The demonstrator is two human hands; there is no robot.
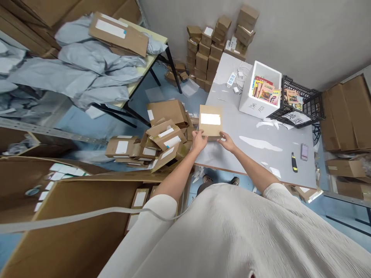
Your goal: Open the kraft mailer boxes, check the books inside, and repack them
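A small brown cardboard box (210,129) with a white label on top lies at the left end of the grey table (232,154). Its near-left corner is gripped by the fingers of my left hand (199,140). At the near-right corner, the closed fingers of my right hand (227,141) hold the same box. The undersides of the box and my fingertips are partly hidden. A yellow and black cutter (294,162) rests on the table to the right of my right hand.
Left of the table, labelled cartons (166,112) lie in a pile. A white foam box (255,104) and a black crate (314,104) hold booklets. Boxes (202,61) stand stacked by the wall. Grey bags (95,65) cover another table. A large carton (81,200) stands at lower left.
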